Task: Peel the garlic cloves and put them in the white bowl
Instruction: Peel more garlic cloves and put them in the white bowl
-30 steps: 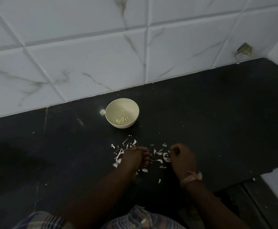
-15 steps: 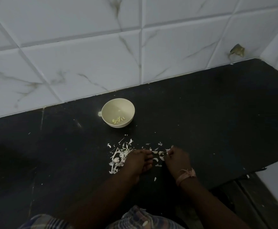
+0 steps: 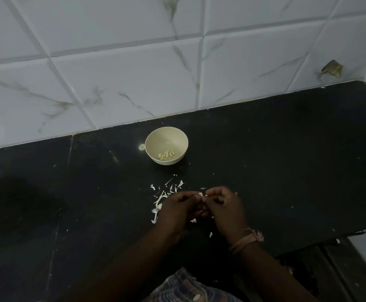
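Nearest the camera, the left hand (image 3: 178, 207) and the right hand (image 3: 224, 204) are meeting over the dark surface (image 3: 286, 171), fingers curled and pinching a small pale garlic clove (image 3: 201, 194) between them. The clove is mostly hidden, so its long axis and pointing direction cannot be determined. Judged from this, peeling is under way on this clove. Loose skins (image 3: 162, 199) are lying on the surface beside and under the hands. Farther back, apart from the hands, the white bowl (image 3: 153, 138) is standing upright and holding a few peeled cloves (image 3: 166, 155), lying in mixed directions. How many unpeeled cloves remain cannot be seen.
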The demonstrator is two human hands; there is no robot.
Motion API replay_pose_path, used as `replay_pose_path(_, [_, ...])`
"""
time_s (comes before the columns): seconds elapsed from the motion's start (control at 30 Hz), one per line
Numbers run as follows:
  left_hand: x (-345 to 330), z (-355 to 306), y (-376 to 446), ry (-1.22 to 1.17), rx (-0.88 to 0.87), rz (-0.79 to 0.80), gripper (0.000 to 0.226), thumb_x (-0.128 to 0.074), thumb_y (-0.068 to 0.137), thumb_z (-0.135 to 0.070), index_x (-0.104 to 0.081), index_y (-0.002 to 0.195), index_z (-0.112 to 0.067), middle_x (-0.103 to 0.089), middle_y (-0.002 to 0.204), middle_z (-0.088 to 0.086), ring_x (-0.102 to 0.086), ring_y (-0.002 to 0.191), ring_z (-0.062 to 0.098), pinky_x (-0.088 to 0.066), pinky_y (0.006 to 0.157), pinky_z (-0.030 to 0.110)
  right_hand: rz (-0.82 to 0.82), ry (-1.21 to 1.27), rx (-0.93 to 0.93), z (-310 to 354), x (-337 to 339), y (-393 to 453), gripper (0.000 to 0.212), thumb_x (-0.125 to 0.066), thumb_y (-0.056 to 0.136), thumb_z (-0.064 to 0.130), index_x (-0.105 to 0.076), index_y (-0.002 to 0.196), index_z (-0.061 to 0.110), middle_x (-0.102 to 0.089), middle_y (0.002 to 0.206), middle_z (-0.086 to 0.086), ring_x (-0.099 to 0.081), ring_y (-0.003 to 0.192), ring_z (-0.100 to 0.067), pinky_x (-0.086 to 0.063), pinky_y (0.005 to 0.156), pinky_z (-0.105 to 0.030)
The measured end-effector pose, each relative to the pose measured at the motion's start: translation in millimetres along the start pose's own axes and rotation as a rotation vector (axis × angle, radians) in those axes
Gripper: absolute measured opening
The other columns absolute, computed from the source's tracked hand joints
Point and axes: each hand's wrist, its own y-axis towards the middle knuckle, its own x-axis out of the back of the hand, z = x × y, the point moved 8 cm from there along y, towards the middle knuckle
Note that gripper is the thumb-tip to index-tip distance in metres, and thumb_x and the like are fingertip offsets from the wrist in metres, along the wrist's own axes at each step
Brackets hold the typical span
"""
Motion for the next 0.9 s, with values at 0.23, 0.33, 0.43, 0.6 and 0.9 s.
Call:
replay_pose_path(0.23, [17.5, -7.2, -17.0, -0.065, -0.074, -0.014, 0.017, -0.062, 0.096, -0.005, -0.071, 0.103, 0.009, -0.072, 0.093, 0.026, -0.069, 0.080, 0.032, -0.060, 0.079, 0.039, 0.081, -0.001, 0.036, 2.4, -24.5, -7.8, 0.012, -0.068, 0.090, -0.004, -0.071, 0.089, 0.007, -0.074, 0.080, -0.013, -0.073, 0.072, -0.027, -0.061, 0.063, -0.034])
replay_pose_path(0.33, [21.5, -9.4, -20.4, -0.053, -0.094, -0.015, 0.022, -0.063, 0.097, -0.009, -0.069, 0.107, 0.010, -0.071, 0.094, 0.027, -0.068, 0.081, 0.033, -0.059, 0.078, 0.038, 0.099, 0.023, 0.036, 5.7, -28.6, -10.8, 0.012, -0.066, 0.092, -0.004, -0.071, 0.090, 0.006, -0.074, 0.077, -0.011, -0.072, 0.066, -0.021, -0.059, 0.059, -0.031])
replay_pose_path(0.43, [27.1, -12.2, -21.1, 0.070, -0.136, -0.062, 0.019, -0.062, 0.100, -0.012, -0.067, 0.109, 0.004, -0.072, 0.101, 0.029, -0.072, 0.088, 0.042, -0.061, 0.080, 0.042, 0.092, -0.040, 0.076, 8.9, -28.3, -11.9, 0.014, -0.065, 0.094, 0.001, -0.074, 0.090, 0.011, -0.075, 0.081, -0.005, -0.073, 0.070, -0.018, -0.059, 0.060, -0.029])
replay_pose_path(0.6, [27.6, -27.9, -26.4, 0.367, -0.270, -0.095, 0.009, -0.062, 0.099, -0.006, -0.070, 0.100, -0.009, -0.077, 0.089, 0.010, -0.076, 0.082, 0.025, -0.060, 0.077, 0.038, 0.119, -0.142, 0.096, 17.6, -30.1, -11.9, 0.011, -0.068, 0.093, 0.009, -0.076, 0.089, 0.015, -0.075, 0.078, 0.001, -0.071, 0.064, -0.010, -0.054, 0.055, -0.023])
replay_pose_path(0.9, [31.4, -51.6, -41.1, 0.500, -0.382, -0.085, 0.008, -0.066, 0.097, -0.007, -0.073, 0.098, -0.010, -0.078, 0.086, -0.005, -0.075, 0.074, 0.010, -0.054, 0.069, 0.017, 0.219, -0.059, -0.018, 17.9, -41.4, -11.5, 0.011, -0.064, 0.093, 0.008, -0.073, 0.087, 0.004, -0.065, 0.061, -0.010, -0.057, 0.045, -0.021, -0.046, 0.046, -0.027])
